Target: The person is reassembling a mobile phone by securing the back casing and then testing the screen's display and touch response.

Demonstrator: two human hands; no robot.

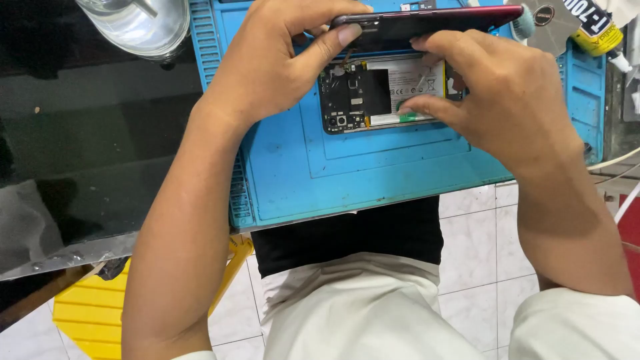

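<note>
Near the far edge of the blue repair mat [373, 180], the left hand [267, 67] and right hand [507, 100] grip a lifted back cover [427, 21] above the opened phone [380, 93], right fingertips touching its battery.

An opened phone body [380, 93] lies flat in the upper middle of the frame, its inside facing up: a dark circuit board with small camera parts at its left end and a white-labelled battery to the right. Just above it, a dark panel with a red edge [427, 23] is tilted up on its long side, running toward the upper right.
</note>
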